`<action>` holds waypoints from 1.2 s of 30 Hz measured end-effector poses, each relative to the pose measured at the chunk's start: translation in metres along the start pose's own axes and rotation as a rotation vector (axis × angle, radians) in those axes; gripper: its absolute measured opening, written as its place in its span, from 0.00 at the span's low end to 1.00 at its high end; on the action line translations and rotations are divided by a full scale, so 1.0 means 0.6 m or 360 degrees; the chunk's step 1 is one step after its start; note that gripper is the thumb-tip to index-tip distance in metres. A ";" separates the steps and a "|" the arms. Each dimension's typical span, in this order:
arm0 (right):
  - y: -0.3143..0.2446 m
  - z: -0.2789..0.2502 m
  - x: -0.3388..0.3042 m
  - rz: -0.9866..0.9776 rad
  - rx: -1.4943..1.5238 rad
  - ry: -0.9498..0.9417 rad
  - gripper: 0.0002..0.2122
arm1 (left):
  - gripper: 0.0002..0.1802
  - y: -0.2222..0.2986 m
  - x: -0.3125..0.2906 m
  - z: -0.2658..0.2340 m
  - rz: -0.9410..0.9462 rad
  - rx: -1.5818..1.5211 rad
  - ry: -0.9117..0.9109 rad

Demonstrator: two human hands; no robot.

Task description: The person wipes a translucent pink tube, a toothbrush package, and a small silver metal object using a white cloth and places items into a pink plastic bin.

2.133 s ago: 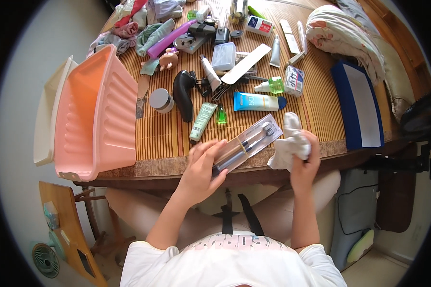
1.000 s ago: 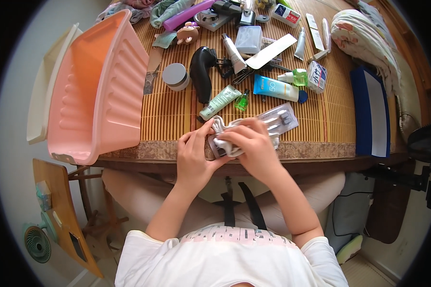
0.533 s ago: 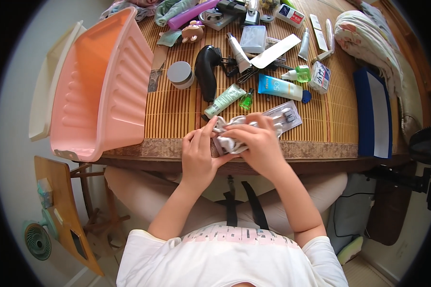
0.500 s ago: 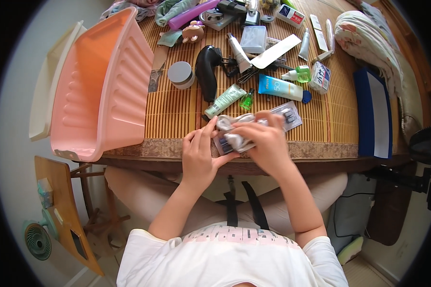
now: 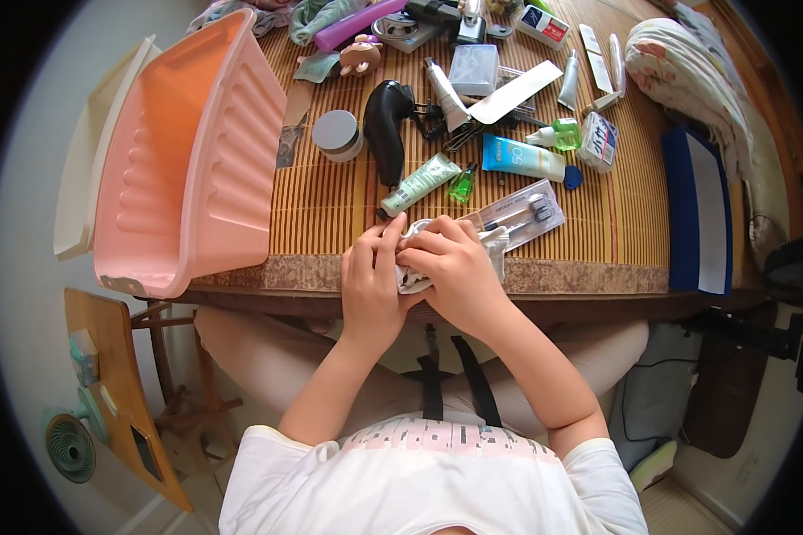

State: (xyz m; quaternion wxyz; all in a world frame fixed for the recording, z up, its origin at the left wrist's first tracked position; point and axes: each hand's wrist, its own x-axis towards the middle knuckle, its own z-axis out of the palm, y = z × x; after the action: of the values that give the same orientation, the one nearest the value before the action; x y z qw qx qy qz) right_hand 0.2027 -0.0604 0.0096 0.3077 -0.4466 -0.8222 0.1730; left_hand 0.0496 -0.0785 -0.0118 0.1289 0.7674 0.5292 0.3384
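A crumpled white cloth (image 5: 495, 239) is bunched beneath my right hand (image 5: 455, 266), whose curled fingers press it down. Under it, a clear plastic toothbrush package (image 5: 533, 214) lies slanted at the table's near edge, with dark brush heads at its far right end. My left hand (image 5: 372, 275) closes round the package's near left end; the cloth and my right hand hide most of that grip. Just beyond my fingers lie a pale green tube (image 5: 422, 185) and a small green bottle (image 5: 462, 184).
An empty pink basket (image 5: 241, 169) stands at the left. Beyond my hands are a grey-lidded jar (image 5: 336, 134), a black curved device (image 5: 385, 134), a blue and white tube (image 5: 522, 157) and a clear box (image 5: 473, 69). A blue box (image 5: 694, 209) stands at the right edge.
My right hand has slid left along the package with the cloth, toward my left hand. More of the package's right end now shows. My left hand has hardly moved.
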 end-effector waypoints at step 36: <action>-0.004 -0.002 -0.088 -0.0162 -0.0093 0.0196 0.12 | 0.49 -0.023 0.004 -0.032 0.0245 -0.0412 -0.0279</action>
State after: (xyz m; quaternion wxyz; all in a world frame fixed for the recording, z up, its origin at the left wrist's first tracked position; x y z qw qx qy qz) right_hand 0.2235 -0.1060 -0.0065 0.3529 -0.4228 -0.8280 0.1052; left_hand 0.0274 -0.0736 -0.0044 0.2460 0.8092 0.4075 0.3444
